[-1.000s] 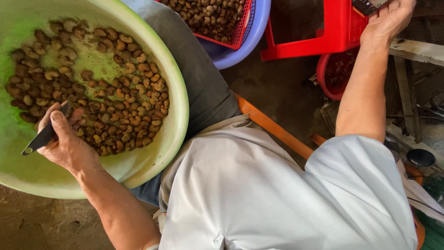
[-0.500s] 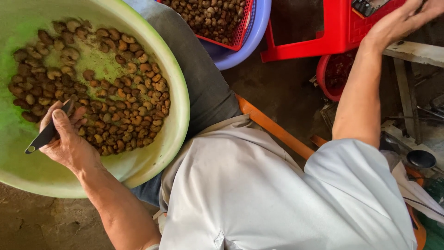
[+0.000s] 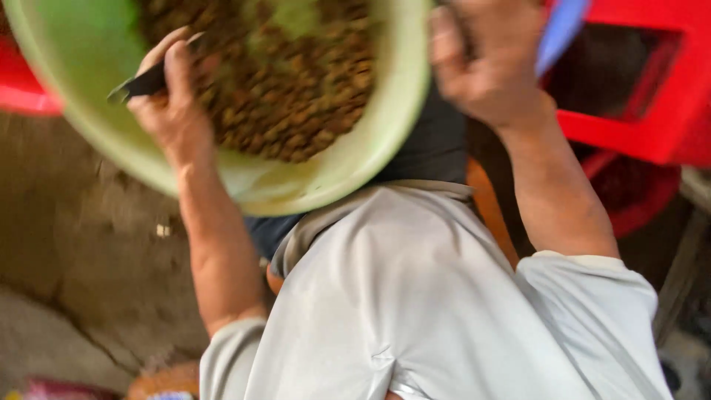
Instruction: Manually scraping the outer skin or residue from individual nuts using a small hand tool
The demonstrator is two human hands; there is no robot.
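The view is blurred. A large pale green basin (image 3: 326, 185) rests on my lap, filled with small brown nuts (image 3: 296, 96). My left hand (image 3: 174, 104) is closed around a dark-handled tool (image 3: 137, 85) at the basin's left side, over the nuts. Over the basin's right rim, next to a blue bowl's edge (image 3: 563, 30), my right hand (image 3: 489, 63) has its fingers curled. Blur hides whether it grips anything.
A red plastic stool (image 3: 659, 104) stands at the right, with a red round basket (image 3: 637, 200) below it. Another red object (image 3: 29, 85) shows at the left edge. Bare earthen ground (image 3: 74, 259) lies to the left of my legs.
My right hand came back from the top of the red stool to the basin's right rim. The camera tilted and moved closer. My left hand still grips the tool.
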